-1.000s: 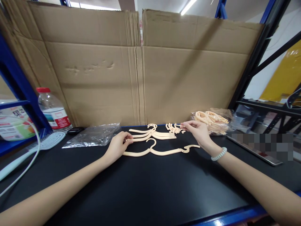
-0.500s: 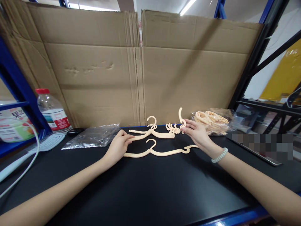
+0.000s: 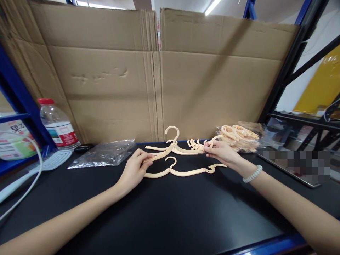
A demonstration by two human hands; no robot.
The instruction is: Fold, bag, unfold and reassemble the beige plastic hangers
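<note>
My left hand (image 3: 136, 169) pinches the left arm of a cream plastic clothes hanger (image 3: 160, 155), whose hook points up. In my right hand (image 3: 223, 154) is a small cream S-shaped hook piece (image 3: 215, 139), held close to the right end of that hanger; whether the two touch, I cannot tell. Behind the held hanger another hanger (image 3: 152, 148) lies partly hidden. Nearer me, a similar hanger (image 3: 186, 173) rests on the table, with a hook piece (image 3: 212, 168) at its right end. Several small hook pieces (image 3: 196, 144) lie in a row left of my right hand.
At the right back is a clear bag of cream hanger parts (image 3: 240, 138), with a flat dark device (image 3: 289, 170) beside it. On the left are a flat plastic bag (image 3: 103, 154), a hairbrush (image 3: 54, 161) and a red-capped bottle (image 3: 60, 125). Cardboard (image 3: 111, 88) walls the back.
My left hand has raised the hanger slightly and shifted it right. The hook piece in my right hand has tipped from upright to slanting right and now sits nearer the hanger's right end.
</note>
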